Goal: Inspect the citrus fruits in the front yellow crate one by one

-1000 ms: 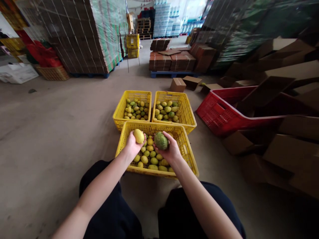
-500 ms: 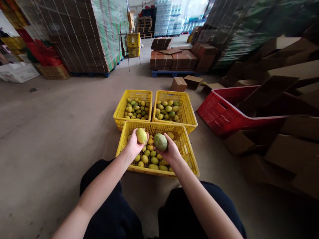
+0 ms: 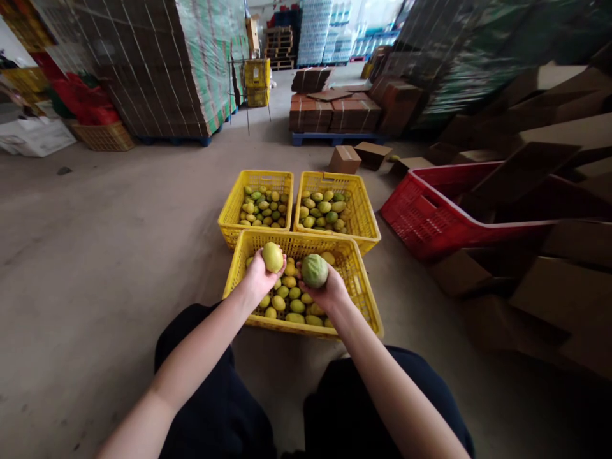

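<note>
My left hand [image 3: 262, 275] is closed around a smooth yellow lemon [image 3: 272, 257], palm up, over the near yellow crate. To its right, my right hand [image 3: 333, 288] cups a bigger green lemon [image 3: 314, 271] with ridged, uneven skin. Both fruits are held apart at about the same height. Below them, the near yellow crate [image 3: 375, 319] holds several yellow and yellow-green lemons [image 3: 297, 306]; my hands and forearms hide part of its contents.
Two more yellow crates of fruit, a left one [image 3: 229, 213] and a right one [image 3: 366, 213], adjoin the near crate's far side. A red crate [image 3: 415, 213] and loose cardboard boxes [image 3: 564, 290] lie to the right. Flattened cartons sit on a blue pallet [image 3: 335, 138] farther back.
My right hand has turned the green lemon, showing another side, and shifted slightly right. My left hand keeps its lemon almost in place, rotated a little. The view has shifted slightly.
</note>
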Demonstrator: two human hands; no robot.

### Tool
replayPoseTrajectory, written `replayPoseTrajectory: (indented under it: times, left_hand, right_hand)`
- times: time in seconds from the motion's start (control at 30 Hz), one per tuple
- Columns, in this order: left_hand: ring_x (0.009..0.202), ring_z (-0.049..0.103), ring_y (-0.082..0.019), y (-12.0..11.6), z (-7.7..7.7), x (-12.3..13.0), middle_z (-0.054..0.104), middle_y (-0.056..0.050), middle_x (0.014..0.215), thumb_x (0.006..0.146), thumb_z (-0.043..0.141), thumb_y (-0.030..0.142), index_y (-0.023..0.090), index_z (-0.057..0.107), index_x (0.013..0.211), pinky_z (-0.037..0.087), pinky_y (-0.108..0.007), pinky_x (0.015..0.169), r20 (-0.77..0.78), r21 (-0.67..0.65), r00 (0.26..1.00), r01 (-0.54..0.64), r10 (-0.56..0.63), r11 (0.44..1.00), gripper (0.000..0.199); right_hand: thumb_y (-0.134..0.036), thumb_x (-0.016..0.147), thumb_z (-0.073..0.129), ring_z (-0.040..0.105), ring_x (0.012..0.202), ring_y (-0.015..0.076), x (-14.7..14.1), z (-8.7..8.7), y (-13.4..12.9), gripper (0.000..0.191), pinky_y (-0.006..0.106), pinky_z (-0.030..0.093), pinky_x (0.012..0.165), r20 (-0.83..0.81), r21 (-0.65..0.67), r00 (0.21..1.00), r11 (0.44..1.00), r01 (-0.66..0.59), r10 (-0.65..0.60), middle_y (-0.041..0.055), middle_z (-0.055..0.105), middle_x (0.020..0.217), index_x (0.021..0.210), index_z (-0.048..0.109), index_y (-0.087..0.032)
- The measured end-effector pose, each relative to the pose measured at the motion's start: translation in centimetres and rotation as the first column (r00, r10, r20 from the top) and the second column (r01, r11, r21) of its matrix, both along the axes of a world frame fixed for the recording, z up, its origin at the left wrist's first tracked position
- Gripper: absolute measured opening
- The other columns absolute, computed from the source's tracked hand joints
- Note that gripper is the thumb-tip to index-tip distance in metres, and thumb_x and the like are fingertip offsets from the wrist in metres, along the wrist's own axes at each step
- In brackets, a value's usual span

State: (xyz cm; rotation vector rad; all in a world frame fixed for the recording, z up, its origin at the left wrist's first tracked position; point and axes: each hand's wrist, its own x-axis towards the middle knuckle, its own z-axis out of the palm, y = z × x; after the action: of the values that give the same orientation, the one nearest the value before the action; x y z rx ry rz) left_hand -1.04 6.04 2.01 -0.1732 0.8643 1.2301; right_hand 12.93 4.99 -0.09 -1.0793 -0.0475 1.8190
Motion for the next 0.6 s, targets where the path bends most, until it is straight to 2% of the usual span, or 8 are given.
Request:
replayPoseTrajectory:
  times: [0.1,0.2,0.3,0.37,0.43,0.5,0.6]
  left_hand:
    - [0.062,0.059,-0.015,-0.11,0.47,0.02,0.059,-0.004,0.068,0.085,0.047,0.024,0.013,0.057,0.081,0.053,-0.025,0.052,0.025,0.031,0.999,0.033,-0.034,0.999,0.015]
    - [0.063,0.059,-0.014,-0.15,0.79,-0.03,0.056,-0.003,0.067,0.079,0.057,0.021,0.015,0.054,0.077,0.052,-0.022,0.053,-0.022,0.039,1.000,0.001,0.000,0.999,0.007]
    - [0.057,0.056,-0.012,-0.20,0.75,-0.27,0.057,-0.005,0.066,0.080,0.055,0.025,0.012,0.055,0.078,0.048,-0.019,0.047,0.000,0.022,0.998,0.057,-0.057,0.998,0.013]
    - [0.053,0.054,-0.012,-0.29,0.61,-0.45,0.058,-0.008,0.065,0.084,0.046,0.030,0.009,0.057,0.081,0.045,-0.020,0.043,0.054,0.014,0.990,0.127,-0.128,0.992,0.025]
    - [0.050,0.054,-0.013,-0.40,0.47,-0.53,0.060,-0.009,0.066,0.087,0.039,0.029,0.007,0.059,0.086,0.044,-0.020,0.041,0.068,0.027,0.982,0.175,-0.177,0.984,0.030]
    - [0.052,0.057,-0.013,-0.48,0.40,-0.45,0.064,-0.010,0.069,0.089,0.037,0.024,0.008,0.060,0.091,0.044,-0.020,0.041,0.032,0.039,0.979,0.198,-0.199,0.979,0.029]
    - [0.057,0.061,-0.014,-0.46,0.48,-0.20,0.065,-0.008,0.072,0.089,0.038,0.020,0.010,0.061,0.089,0.048,-0.020,0.045,-0.027,0.081,0.980,0.197,-0.195,0.977,0.025]
  right_hand:
    - [-0.030,0.087,0.045,0.057,0.047,0.0146,-0.18,0.05,-0.12,0.019,0.026,0.047,0.045,0.053,-0.034,0.998,0.999,0.037,-0.035,0.0003,0.062,0.054,0.074,0.055,-0.020]
    - [-0.028,0.080,0.057,0.056,0.047,0.0138,-0.27,0.16,-0.24,0.010,0.025,0.048,0.046,0.078,-0.010,0.996,0.999,0.047,-0.046,-0.0027,0.060,0.054,0.074,0.055,-0.021]
    - [-0.028,0.076,0.061,0.054,0.047,0.0139,-0.17,0.19,-0.21,0.011,0.024,0.043,0.041,0.053,0.031,0.998,0.999,0.044,-0.045,-0.0025,0.060,0.054,0.073,0.053,-0.021]
    - [-0.034,0.080,0.054,0.054,0.046,0.0146,-0.01,0.15,-0.12,0.017,0.023,0.041,0.038,-0.011,0.024,1.000,1.000,0.007,-0.006,0.0010,0.060,0.054,0.071,0.053,-0.020]
    - [-0.039,0.086,0.041,0.054,0.045,0.0156,0.13,0.10,-0.01,0.028,0.023,0.039,0.037,-0.067,0.008,0.997,0.999,-0.042,0.043,0.0057,0.062,0.055,0.071,0.053,-0.019]
    - [-0.037,0.089,0.030,0.054,0.044,0.0163,0.18,0.08,0.09,0.034,0.023,0.038,0.035,-0.069,-0.001,0.995,0.998,-0.071,0.070,0.0088,0.064,0.057,0.073,0.054,-0.018]
    - [-0.033,0.090,0.027,0.055,0.044,0.0171,0.12,0.09,0.17,0.033,0.023,0.038,0.034,-0.023,-0.009,0.997,0.997,-0.077,0.077,0.0086,0.065,0.058,0.078,0.055,-0.018]
